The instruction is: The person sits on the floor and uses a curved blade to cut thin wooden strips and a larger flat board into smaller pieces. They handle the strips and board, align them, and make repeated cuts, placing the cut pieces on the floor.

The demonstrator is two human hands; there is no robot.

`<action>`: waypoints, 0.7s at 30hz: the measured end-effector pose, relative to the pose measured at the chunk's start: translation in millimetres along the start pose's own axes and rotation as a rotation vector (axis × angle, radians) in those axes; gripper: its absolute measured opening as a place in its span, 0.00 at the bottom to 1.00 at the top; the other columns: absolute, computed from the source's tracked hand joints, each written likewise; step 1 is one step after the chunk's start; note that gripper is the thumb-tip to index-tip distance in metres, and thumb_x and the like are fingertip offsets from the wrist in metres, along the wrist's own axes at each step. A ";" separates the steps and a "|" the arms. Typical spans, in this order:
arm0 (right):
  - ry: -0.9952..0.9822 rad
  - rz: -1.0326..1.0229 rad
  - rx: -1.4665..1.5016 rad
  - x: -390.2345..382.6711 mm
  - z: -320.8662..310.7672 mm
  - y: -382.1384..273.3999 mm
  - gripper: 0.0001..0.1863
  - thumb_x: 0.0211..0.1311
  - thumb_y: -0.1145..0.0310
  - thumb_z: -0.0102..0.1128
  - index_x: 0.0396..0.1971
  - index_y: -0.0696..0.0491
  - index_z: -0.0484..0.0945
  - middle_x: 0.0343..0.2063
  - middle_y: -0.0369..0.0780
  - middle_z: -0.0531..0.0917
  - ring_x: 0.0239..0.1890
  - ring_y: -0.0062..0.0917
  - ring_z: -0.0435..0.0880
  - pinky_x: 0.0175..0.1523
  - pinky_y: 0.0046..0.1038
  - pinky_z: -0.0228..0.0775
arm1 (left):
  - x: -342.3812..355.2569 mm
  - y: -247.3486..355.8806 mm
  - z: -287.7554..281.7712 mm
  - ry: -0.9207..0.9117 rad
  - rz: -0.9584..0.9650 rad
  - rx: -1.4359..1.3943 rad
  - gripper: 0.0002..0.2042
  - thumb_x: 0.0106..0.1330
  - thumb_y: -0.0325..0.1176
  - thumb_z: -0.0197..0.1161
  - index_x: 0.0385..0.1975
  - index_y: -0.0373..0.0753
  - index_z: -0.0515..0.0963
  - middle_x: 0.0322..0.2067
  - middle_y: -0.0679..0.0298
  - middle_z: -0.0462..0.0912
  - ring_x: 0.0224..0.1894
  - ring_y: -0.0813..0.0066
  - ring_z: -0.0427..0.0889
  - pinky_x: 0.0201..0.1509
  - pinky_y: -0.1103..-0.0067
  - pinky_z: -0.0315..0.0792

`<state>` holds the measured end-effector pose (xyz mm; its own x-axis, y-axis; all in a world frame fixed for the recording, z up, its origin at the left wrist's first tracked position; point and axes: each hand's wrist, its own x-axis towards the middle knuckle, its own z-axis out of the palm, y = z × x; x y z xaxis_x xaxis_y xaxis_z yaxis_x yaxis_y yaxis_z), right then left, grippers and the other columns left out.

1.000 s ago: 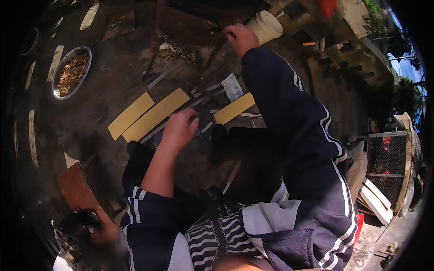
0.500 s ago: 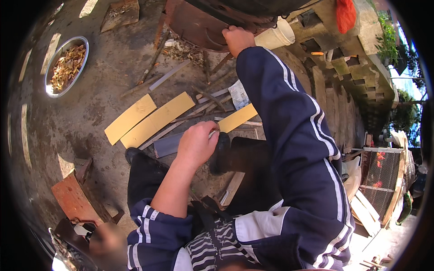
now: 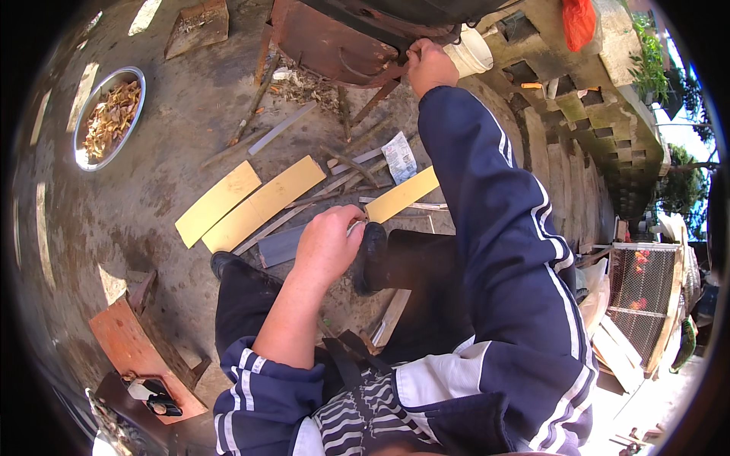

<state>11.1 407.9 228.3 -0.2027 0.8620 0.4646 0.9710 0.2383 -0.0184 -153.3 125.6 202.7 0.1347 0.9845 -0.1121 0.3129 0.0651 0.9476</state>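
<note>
My right hand (image 3: pixel 433 67) reaches out to a rusty metal stove (image 3: pixel 323 44) with a dark, rounded top. Its fingers are bent in a pinch at the right edge of the stove's front panel, and what lies between them is hidden. My left hand (image 3: pixel 327 242) is closed above my knees. A small pale thing shows between its thumb and forefinger, too small to name. Just beyond that hand lies a yellow board (image 3: pixel 403 193). Two more yellow boards (image 3: pixel 265 204) lie side by side to the left, close to a grey board (image 3: pixel 281 247).
Sticks and a crumpled printed paper (image 3: pixel 400 158) litter the concrete near the stove. A metal basin (image 3: pixel 137 125) of dry brown pieces stands far left. A small wooden stool (image 3: pixel 137 346) is at lower left. A white bucket (image 3: pixel 473 52) stands behind my right hand, a mesh cage (image 3: pixel 642 292) at right.
My right hand has slid to the right along the stove front, from the panel to its right edge. The left hand stays closed in place. A blurred shape over the stool is gone.
</note>
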 end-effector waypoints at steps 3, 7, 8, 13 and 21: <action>-0.127 0.270 0.090 -9.6 -13.4 14.3 0.09 0.53 0.63 0.60 0.34 0.49 0.78 0.25 0.38 0.82 0.29 0.32 0.81 0.36 0.32 0.72 | -1.4 -0.1 0.5 -0.011 0.002 -0.009 0.08 0.54 0.28 0.58 0.33 0.33 0.77 0.31 0.53 0.80 0.36 0.59 0.80 0.40 0.72 0.72; -0.233 0.419 0.150 -36.7 -1.6 64.9 0.11 0.53 0.65 0.57 0.34 0.52 0.79 0.26 0.42 0.82 0.29 0.34 0.82 0.38 0.32 0.72 | -2.7 4.6 -2.8 -0.018 0.008 -0.023 0.08 0.54 0.27 0.58 0.33 0.33 0.77 0.30 0.53 0.81 0.35 0.59 0.80 0.39 0.73 0.73; -0.223 0.449 0.148 -42.0 0.4 71.7 0.10 0.52 0.66 0.57 0.34 0.53 0.78 0.27 0.43 0.82 0.30 0.35 0.82 0.39 0.33 0.72 | -1.8 4.9 -3.2 -0.021 0.014 -0.028 0.08 0.54 0.27 0.58 0.33 0.33 0.77 0.30 0.53 0.81 0.35 0.60 0.80 0.39 0.73 0.73; -0.068 -0.040 0.411 -44.3 -24.3 -1.2 0.12 0.52 0.67 0.57 0.38 0.53 0.77 0.39 0.42 0.80 0.37 0.35 0.81 0.41 0.33 0.72 | -3.6 6.2 -6.7 0.001 0.023 -0.042 0.08 0.55 0.28 0.58 0.33 0.33 0.77 0.30 0.53 0.81 0.35 0.61 0.81 0.40 0.74 0.73; -0.357 -0.218 0.120 -69.4 -18.8 -74.1 0.22 0.54 0.70 0.53 0.52 0.49 0.68 0.48 0.40 0.74 0.46 0.36 0.76 0.46 0.37 0.71 | -5.4 5.6 -12.1 0.010 0.007 -0.060 0.08 0.55 0.28 0.58 0.33 0.33 0.77 0.30 0.54 0.81 0.35 0.63 0.81 0.40 0.74 0.73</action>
<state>-44.4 321.9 214.0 -0.4528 0.8814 0.1345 0.8834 0.4639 -0.0660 -163.7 122.6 212.2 0.1275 0.9865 -0.1027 0.2554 0.0674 0.9645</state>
